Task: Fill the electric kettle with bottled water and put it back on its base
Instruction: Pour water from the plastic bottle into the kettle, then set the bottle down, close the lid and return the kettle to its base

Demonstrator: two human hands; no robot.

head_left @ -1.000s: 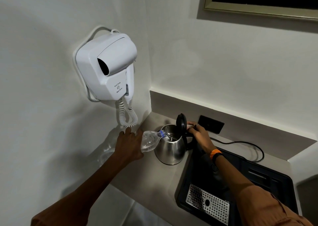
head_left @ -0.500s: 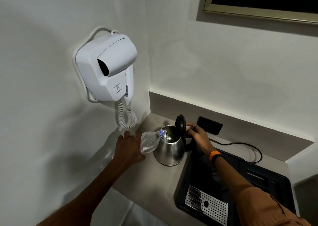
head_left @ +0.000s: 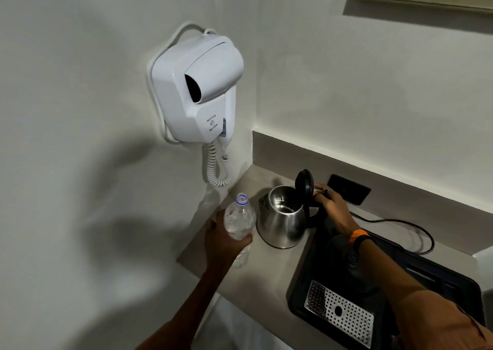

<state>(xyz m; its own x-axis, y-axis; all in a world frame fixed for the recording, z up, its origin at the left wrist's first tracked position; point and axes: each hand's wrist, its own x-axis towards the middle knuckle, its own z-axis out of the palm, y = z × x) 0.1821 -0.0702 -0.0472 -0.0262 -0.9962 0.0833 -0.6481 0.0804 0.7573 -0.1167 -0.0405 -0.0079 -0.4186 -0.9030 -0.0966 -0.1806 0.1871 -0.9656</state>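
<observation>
Head view leaves several things unclear: the kettle handle (head_left: 314, 211) is mostly covered by the right hand (head_left: 333, 211), whose fingers (head_left: 321, 189) curl over its top just behind the raised black lid (head_left: 304, 183), so the grip reads as closed on the handle though the thumb is hidden. Whether water lies inside the kettle (head_left: 282, 219) is hard to judge; only a dark gleam shows in its mouth. Left hand (head_left: 226, 239) is wrapped around the lower half of a clear, crinkled plastic bottle (head_left: 239, 217), held upright and uncapped just left of the kettle, apart from it. Beneath the right wrist, with its orange band (head_left: 358, 236), a black tray (head_left: 440, 285) runs out of frame at the right; its perforated metal grate (head_left: 338, 312) sits near the forearm. The kettle, rounded brushed steel, stands on the pale counter (head_left: 266, 275), not on the tray. Beyond the fingertips sit a dark wall socket (head_left: 349, 189) and a black cord (head_left: 400, 224). A glossy white hair dryer (head_left: 197, 88) with coiled cord hangs on the wall above the bottle.
</observation>
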